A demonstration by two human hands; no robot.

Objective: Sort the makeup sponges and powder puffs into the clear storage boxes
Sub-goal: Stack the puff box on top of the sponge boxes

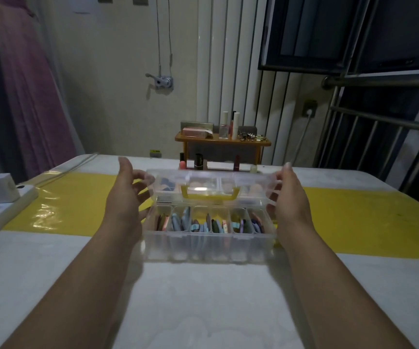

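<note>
**Item 1: lower clear storage box** [211, 245]. Stands at the middle of the white surface [203, 311], its far half over a yellow mat [77, 205]. It is open at the top and split into six compartments in a row. Each holds flat powder puffs [185, 219] set on edge, in pink, blue, green and purple.

**Item 2: upper clear tray** [211, 187]. Has a yellow handle [211, 195] on its near side and sits at 12 o'clock of the lower box, just above its far edge. Beige rounds and a blue piece show through the plastic. Whether it is a hinged lid or a separate tier cannot be told.

**Item 3: left hand** [125, 195]. At 9 o'clock of the upper tray, thumb raised, fingers curled in against the tray's left end. The forearm runs alongside the lower box on its left.

**Item 4: right hand** [290, 197]. At 3 o'clock of the upper tray, thumb raised. The fingers are wrapped round the tray's right end and show through the clear wall. The tray is thus held between the two hands, with the lower box between the forearms.

**Item 5: surroundings.**
- Small wooden shelf [222, 142] at 12 o'clock, at the far edge of the surface, carrying bottles, tubes and a pink carton.
- Nail polish bottle [182, 161] and lipsticks [199, 161] beneath the shelf.
- White power strip [4, 197] at 9 o'clock.
</note>
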